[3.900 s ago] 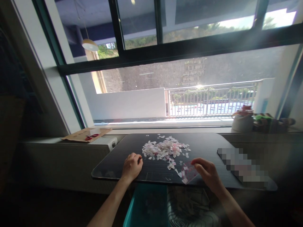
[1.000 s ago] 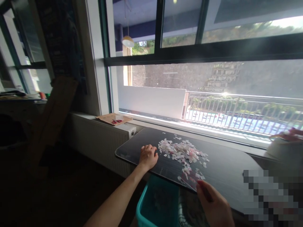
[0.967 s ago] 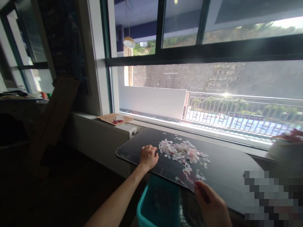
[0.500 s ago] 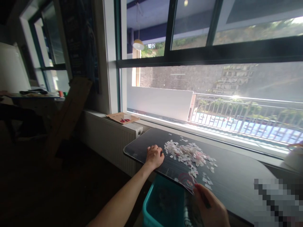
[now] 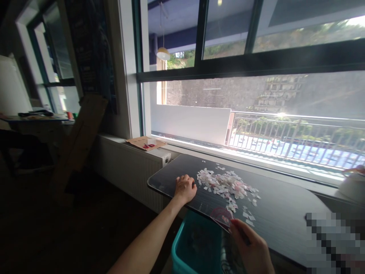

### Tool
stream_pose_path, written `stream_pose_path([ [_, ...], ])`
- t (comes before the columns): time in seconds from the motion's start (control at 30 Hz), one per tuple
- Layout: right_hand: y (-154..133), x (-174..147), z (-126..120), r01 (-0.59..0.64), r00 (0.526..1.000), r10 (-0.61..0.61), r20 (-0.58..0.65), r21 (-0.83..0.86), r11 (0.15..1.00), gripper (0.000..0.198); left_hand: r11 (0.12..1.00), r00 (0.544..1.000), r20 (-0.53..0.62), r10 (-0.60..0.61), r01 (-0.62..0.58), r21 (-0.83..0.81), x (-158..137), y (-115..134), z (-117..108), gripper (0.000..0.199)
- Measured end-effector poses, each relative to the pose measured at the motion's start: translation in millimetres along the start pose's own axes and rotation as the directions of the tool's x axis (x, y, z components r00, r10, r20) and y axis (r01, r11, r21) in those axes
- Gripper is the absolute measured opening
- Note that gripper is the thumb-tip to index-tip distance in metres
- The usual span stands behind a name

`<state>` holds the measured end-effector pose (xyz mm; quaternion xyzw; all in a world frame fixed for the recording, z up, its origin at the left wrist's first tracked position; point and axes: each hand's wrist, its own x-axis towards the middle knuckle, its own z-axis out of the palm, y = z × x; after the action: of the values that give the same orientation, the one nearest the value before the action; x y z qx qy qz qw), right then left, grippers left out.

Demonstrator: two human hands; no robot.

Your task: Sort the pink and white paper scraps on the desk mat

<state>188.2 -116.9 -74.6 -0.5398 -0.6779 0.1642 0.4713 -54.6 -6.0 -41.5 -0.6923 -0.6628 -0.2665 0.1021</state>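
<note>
My left hand (image 5: 185, 188) rests on the dark tabletop (image 5: 281, 209) near its front edge, fingers curled under; whatever they may hold is hidden. Just right of it spreads a loose pile of small white paper scraps (image 5: 222, 182), some tinted pink. Between thumb and fingers, my right hand (image 5: 251, 243) pinches a thin clear sheet with a red ring printed on it (image 5: 221, 215), at the table's front edge. Below that edge stands a teal plastic bin (image 5: 178, 243), partly under the table. Its dim inside holds something pale that I cannot make out.
Red-handled scissors (image 5: 148, 146) lie on brown cardboard (image 5: 137, 142) on the sill, left beyond the table. A white radiator (image 5: 128, 171) runs beneath it. A board (image 5: 81, 133) leans against the wall. A pale rounded container (image 5: 352, 186) stands at the right by the window.
My right hand and the clear sheet have moved slightly left along the table edge. My left hand stays in place on the table. The whole view has shifted a little.
</note>
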Motion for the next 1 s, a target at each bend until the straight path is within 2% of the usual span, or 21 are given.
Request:
stream_pose_path([
  [0.07, 4, 1, -3, -0.020, 1.000, 0.020, 0.008, 0.024, 1.000, 0.034, 1.000, 1.000, 0.004, -0.002, 0.002, 0.003, 0, 0, 0, 0.019],
  [0.13, 11, 3, -12, -0.052, 0.998, 0.053, -0.044, 0.029, 0.998, 0.036, 1.000, 1.000, 0.004, 0.000, 0.000, 0.005, 0, 0, -1, 0.019],
  [0.27, 33, 9, -48, -0.130, 0.964, 0.118, -0.238, -0.038, 0.991, 0.040, 1.000, 1.000, -0.002, 0.012, -0.012, 0.009, 1, -1, -1, 0.019],
  [0.37, 45, 9, -74, -0.193, 0.939, 0.146, -0.311, -0.126, 0.973, 0.038, 1.000, 1.000, 0.004, 0.022, -0.022, 0.016, 2, -2, 0, 0.019],
  [0.43, 49, 8, -83, -0.212, 0.930, 0.154, -0.334, -0.145, 0.967, 0.037, 0.999, 1.000, 0.012, 0.022, -0.023, 0.022, 3, -3, 0, 0.020],
  [0.7, 41, 6, -78, -0.185, 0.947, 0.142, -0.287, -0.128, 0.974, 0.033, 0.999, 0.999, 0.029, 0.030, -0.031, 0.038, 6, -3, -3, 0.019],
  [0.87, 37, 5, -83, -0.201, 0.938, 0.158, -0.307, -0.114, 0.973, 0.033, 0.998, 0.999, 0.038, 0.030, -0.032, 0.046, 6, -1, -5, 0.020],
  [1.0, 41, 4, -85, -0.219, 0.948, 0.192, -0.253, -0.081, 0.972, 0.031, 0.998, 0.998, 0.047, 0.030, -0.032, 0.048, 6, -2, -6, 0.020],
])
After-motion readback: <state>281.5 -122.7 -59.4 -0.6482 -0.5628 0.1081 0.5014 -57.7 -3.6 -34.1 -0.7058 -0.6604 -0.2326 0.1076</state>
